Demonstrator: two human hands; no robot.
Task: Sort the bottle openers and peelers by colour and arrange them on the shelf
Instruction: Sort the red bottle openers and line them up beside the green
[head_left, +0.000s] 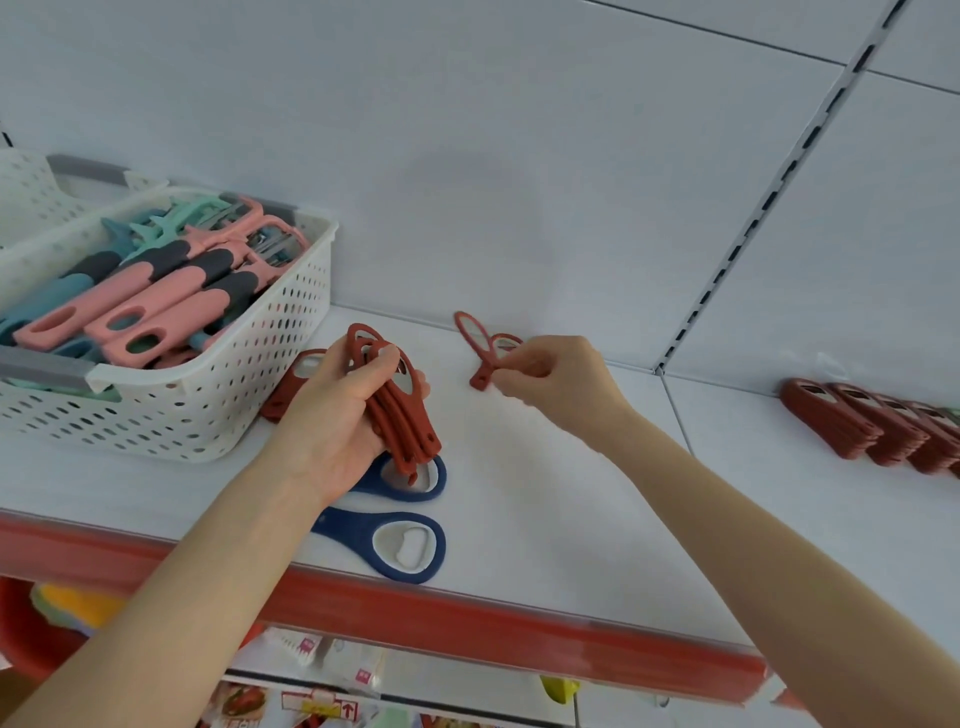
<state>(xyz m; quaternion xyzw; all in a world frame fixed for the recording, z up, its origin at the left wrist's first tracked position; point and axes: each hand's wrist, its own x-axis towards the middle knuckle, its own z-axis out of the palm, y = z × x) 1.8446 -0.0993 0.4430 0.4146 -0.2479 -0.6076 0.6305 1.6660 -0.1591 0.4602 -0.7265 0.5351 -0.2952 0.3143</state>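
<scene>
My left hand (332, 415) grips a stack of several red bottle openers (400, 410) above the white shelf (545, 519). My right hand (556, 384) pinches the handles of two red bottle openers (478, 348) that stand against the back wall. Another red opener (291, 384) lies partly hidden behind my left hand, next to the basket. Two blue bottle openers (400, 545) lie flat near the shelf's front edge, one (415, 486) partly under the red stack. A row of red openers (872, 426) leans at the far right.
A white perforated basket (218, 410) at the left holds several pink, teal and mint peelers (156, 306). A red strip (467, 618) runs along the shelf's front edge. A slotted upright (748, 228) climbs the back wall. Packaged goods show on the shelf below.
</scene>
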